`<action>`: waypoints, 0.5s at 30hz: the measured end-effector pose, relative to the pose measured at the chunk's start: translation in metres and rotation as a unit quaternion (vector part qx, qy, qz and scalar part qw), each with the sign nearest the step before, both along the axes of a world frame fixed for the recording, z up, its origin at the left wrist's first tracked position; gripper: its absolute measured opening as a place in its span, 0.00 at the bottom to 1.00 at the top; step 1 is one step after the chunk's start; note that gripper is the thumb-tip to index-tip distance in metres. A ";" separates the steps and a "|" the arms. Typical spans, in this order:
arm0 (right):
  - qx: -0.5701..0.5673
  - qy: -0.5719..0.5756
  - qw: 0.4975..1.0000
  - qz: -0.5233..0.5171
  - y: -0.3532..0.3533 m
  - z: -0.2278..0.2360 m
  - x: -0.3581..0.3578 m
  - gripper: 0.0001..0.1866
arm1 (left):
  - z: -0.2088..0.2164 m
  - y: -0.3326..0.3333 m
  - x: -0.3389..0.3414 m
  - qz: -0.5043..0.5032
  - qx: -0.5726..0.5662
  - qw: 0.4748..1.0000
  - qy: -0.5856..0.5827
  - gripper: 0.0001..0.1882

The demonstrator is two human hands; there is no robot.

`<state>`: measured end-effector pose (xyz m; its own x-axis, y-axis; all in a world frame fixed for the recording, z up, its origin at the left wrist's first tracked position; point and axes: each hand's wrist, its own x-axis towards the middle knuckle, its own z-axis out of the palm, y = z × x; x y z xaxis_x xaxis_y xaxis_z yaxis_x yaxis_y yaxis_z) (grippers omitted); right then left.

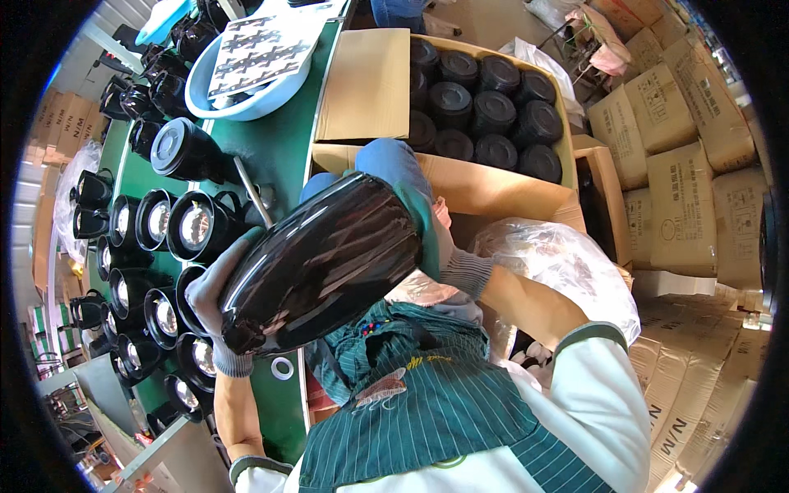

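A glossy black jug (325,259) lies tilted across the middle of the view, above my lap. My left hand (209,292), in a grey glove, is closed round its lower left end. My right hand (436,234), also gloved, grips the opposite end; the jug hides most of its fingers. To the left, several open black jugs with silvery insides, such as this jug (196,223), stand on the green table (279,148). A black jug with a round grey end (179,148) lies behind them. A thin metal rod (253,193) shows behind the held jug.
A light blue basin (201,90) with a printed sheet (263,53) stands at the table's far end. Beyond my lap is an open carton (493,185) filled with black jugs. Clear plastic bags (559,263) lie on the right, before stacked cartons (678,197). A white ring (282,368) lies on the table.
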<state>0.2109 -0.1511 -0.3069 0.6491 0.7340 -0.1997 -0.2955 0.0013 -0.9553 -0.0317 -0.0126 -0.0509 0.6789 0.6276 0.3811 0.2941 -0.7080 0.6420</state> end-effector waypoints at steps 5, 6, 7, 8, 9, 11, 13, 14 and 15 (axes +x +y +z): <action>0.159 -0.198 0.947 0.197 -0.018 0.228 0.018 0.36 | -0.049 -0.008 -0.013 -0.003 -0.164 0.981 -0.104 0.31; 0.182 -0.296 0.921 0.174 -0.019 0.221 0.021 0.42 | -0.049 -0.017 0.000 0.029 -0.332 0.917 -0.217 0.33; 0.194 -0.372 0.891 0.171 -0.021 0.221 0.025 0.45 | -0.049 -0.026 0.013 0.058 -0.485 0.811 -0.322 0.35; 0.207 -0.444 0.858 0.158 -0.026 0.221 0.030 0.49 | -0.063 -0.021 -0.004 0.048 -0.554 0.783 -0.276 0.32; 0.209 -0.495 0.827 0.165 -0.029 0.230 0.032 0.52 | -0.079 -0.016 -0.024 0.042 -0.621 0.749 -0.228 0.30; 0.253 -0.540 0.782 0.182 -0.024 0.241 0.032 0.54 | -0.115 -0.015 -0.067 0.025 -0.707 0.674 -0.211 0.25; 0.312 -0.536 0.762 0.188 -0.020 0.244 0.031 0.55 | -0.117 -0.023 -0.083 -0.083 -0.625 0.731 -0.260 0.26; 0.312 -0.542 0.754 0.201 -0.019 0.251 0.029 0.55 | -0.094 -0.029 -0.064 -0.026 -0.716 0.620 -0.320 0.27; 0.313 -0.548 0.745 0.214 -0.018 0.257 0.027 0.55 | -0.061 -0.039 -0.035 0.031 -0.787 0.491 -0.372 0.28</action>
